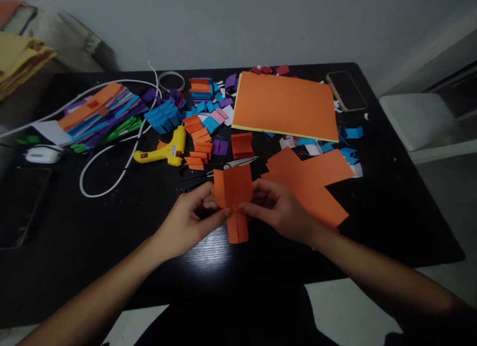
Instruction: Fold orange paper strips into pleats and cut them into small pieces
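Note:
Between my two hands is a folded piece of orange paper (236, 187), with a wide creased upper part and a narrower slit strip below. My left hand (194, 212) pinches its left edge, thumb on the front near the narrow part. On the other side my right hand (278, 207) grips the right edge, its thumb also on the front. Just behind the paper lie scissors (240, 163), their handles partly hidden. To the right, partly under my right forearm, are cut orange sheets (313, 182). A small folded orange piece (242, 145) sits beyond the scissors.
A yellow glue gun (173, 148) and a looped white cable (81, 174) lie left. Behind are folded paper strips (100, 112), a roll of tape (171, 81), a stack of orange sheets (286, 105) and a phone (346, 91). A white mouse (43, 154) is far left.

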The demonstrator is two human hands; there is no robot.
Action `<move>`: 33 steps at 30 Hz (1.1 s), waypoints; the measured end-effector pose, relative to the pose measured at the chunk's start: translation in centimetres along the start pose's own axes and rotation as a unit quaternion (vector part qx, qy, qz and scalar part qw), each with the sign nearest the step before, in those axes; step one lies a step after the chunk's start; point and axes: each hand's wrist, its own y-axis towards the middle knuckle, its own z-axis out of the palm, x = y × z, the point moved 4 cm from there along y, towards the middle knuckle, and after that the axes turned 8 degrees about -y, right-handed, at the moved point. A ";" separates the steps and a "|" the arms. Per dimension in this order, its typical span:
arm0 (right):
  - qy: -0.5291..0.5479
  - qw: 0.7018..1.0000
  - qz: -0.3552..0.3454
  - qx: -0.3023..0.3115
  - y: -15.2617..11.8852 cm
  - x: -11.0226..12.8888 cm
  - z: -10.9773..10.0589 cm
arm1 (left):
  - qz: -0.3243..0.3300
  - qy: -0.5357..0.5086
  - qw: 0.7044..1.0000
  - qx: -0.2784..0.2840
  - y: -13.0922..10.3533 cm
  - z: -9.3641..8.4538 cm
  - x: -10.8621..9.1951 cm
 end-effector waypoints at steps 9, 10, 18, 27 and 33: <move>0.024 0.998 0.049 -0.008 0.3 -0.5 -0.1 | -0.045 -0.149 0.988 0.016 0.6 0.4 0.3; 0.025 0.998 0.053 -0.009 0.3 -0.5 -0.1 | -0.045 -0.152 0.987 0.014 0.7 0.4 0.3; 0.048 0.997 0.060 0.003 0.2 -0.4 0.2 | -0.053 -0.143 0.988 0.000 0.7 0.3 0.3; 0.058 0.995 0.085 -0.003 0.2 -0.5 0.1 | -0.050 -0.105 0.993 0.001 0.7 0.2 0.3; 0.047 0.996 0.070 0.005 0.2 -0.7 0.2 | -0.056 -0.108 0.993 0.002 0.7 0.3 0.4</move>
